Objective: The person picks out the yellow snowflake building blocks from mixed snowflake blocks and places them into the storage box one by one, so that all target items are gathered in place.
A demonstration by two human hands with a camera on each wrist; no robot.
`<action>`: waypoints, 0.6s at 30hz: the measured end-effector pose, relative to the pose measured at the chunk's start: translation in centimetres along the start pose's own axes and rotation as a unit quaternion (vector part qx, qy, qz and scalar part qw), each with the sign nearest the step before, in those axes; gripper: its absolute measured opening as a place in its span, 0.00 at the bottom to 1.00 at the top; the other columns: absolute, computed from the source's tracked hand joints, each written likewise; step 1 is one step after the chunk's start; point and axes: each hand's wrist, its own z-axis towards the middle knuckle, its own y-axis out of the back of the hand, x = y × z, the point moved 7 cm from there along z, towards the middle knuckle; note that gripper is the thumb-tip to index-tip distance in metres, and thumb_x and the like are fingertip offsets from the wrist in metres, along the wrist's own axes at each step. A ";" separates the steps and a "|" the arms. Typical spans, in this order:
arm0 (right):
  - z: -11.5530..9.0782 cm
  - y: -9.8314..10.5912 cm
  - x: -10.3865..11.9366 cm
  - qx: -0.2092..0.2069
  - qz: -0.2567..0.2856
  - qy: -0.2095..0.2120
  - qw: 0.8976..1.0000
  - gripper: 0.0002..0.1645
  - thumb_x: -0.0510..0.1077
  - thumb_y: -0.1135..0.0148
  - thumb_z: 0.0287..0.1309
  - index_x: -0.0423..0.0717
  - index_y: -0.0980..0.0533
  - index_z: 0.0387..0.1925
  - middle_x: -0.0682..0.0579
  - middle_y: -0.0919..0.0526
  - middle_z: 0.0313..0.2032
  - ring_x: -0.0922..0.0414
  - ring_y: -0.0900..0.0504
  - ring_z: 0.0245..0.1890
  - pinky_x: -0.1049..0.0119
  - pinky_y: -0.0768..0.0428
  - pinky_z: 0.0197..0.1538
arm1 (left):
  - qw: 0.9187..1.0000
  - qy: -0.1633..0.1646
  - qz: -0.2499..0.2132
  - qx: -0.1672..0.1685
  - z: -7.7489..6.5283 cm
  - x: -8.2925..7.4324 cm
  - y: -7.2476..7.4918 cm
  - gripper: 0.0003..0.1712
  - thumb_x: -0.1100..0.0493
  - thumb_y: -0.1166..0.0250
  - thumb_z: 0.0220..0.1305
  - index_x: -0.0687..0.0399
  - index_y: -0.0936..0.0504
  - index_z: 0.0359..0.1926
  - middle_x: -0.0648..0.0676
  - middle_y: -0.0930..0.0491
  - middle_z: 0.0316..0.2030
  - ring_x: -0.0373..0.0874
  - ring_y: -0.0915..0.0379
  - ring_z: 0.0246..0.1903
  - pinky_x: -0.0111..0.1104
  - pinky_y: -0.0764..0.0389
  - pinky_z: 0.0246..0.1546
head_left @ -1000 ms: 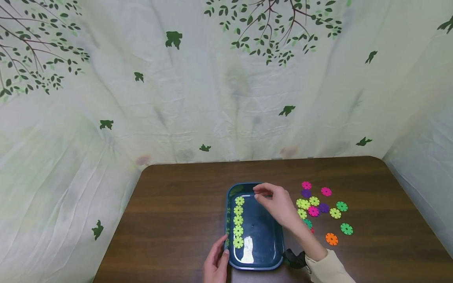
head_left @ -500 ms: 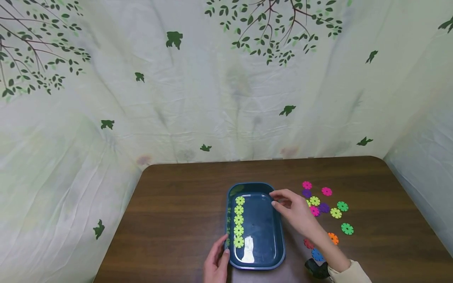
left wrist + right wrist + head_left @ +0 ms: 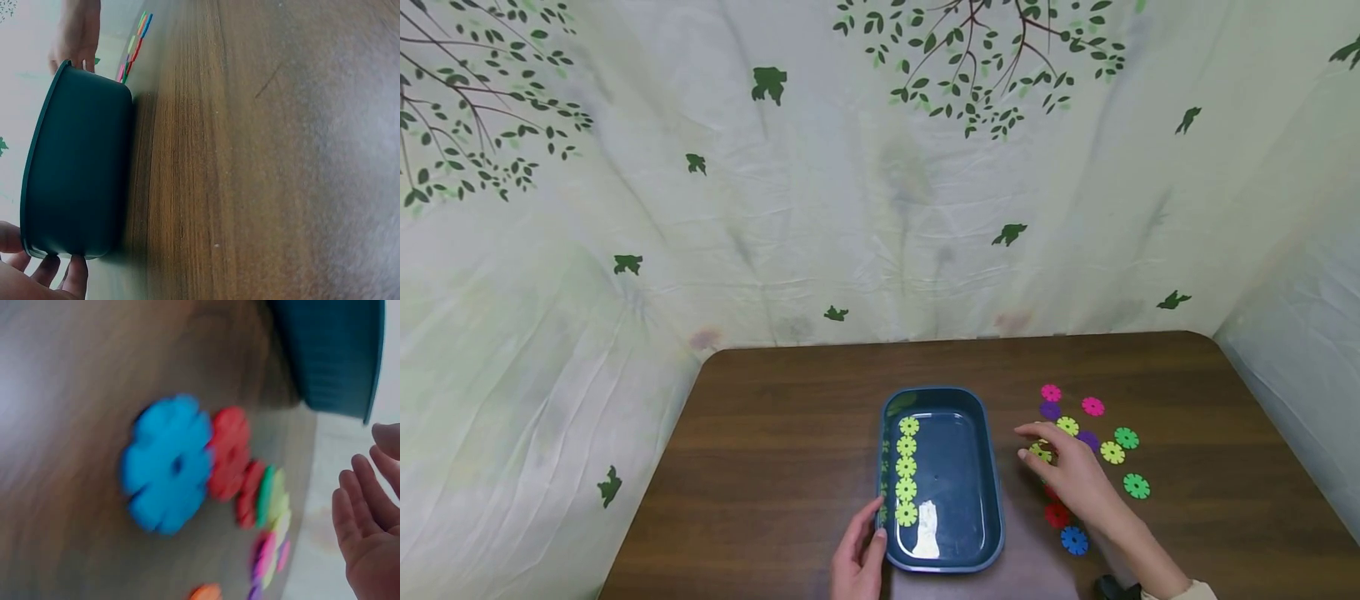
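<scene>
My left hand [image 3: 857, 550] holds the left side of a blue tray [image 3: 958, 475] near its front corner, with fingers against the outer wall in the left wrist view. Inside the tray a column of several yellow-green flower-shaped discs [image 3: 906, 467] lies along its left side. Right of the tray, my right hand [image 3: 1071, 477] hovers over a scatter of similar discs, thumb and forefinger apart around a yellow-green disc [image 3: 1040, 452]. The right wrist view shows its palm [image 3: 375, 550] holding nothing. A blue disc [image 3: 1074, 541] and a red disc [image 3: 1056, 515] lie below that hand.
Behind the right hand lie pink discs [image 3: 1092, 407], purple discs [image 3: 1050, 410] and a yellow-green disc [image 3: 1112, 452]. Green discs [image 3: 1137, 486] are to its right. In the right wrist view an orange disc [image 3: 206, 592] shows. A leaf-patterned cloth [image 3: 925, 208] hangs behind the brown table [image 3: 790, 433].
My right hand has moved from above the tray to the right, over the loose discs. The left hand and the column of discs in the tray have stayed put.
</scene>
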 end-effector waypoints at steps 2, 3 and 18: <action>-0.2 0.3 -0.7 0.000 -0.008 -0.001 1.000 0.21 0.40 0.31 0.58 0.48 0.21 0.54 0.52 0.18 0.50 0.49 0.21 0.50 0.46 0.21 0.49 | 1.000 -0.005 0.002 -0.002 0.0 0.0 0.0 0.23 0.72 0.43 0.63 0.58 0.22 0.59 0.65 0.24 0.58 0.58 0.29 0.59 0.23 0.27 0.49; -0.2 0.5 -1.1 0.000 -0.009 -0.003 1.000 0.21 0.39 0.31 0.58 0.47 0.21 0.54 0.51 0.18 0.50 0.48 0.21 0.51 0.46 0.22 0.49 | 1.000 -0.006 0.002 -0.003 0.0 0.0 0.0 0.22 0.72 0.43 0.63 0.59 0.22 0.59 0.66 0.24 0.58 0.58 0.28 0.58 0.24 0.27 0.49; 0.8 2.1 -3.7 -0.003 -0.028 -0.022 0.999 0.21 0.35 0.34 0.59 0.43 0.22 0.55 0.43 0.20 0.52 0.42 0.22 0.52 0.45 0.20 0.48 | 1.000 0.007 0.004 -0.003 0.2 0.3 -0.2 0.23 0.73 0.44 0.63 0.58 0.21 0.59 0.65 0.22 0.56 0.57 0.27 0.57 0.25 0.25 0.48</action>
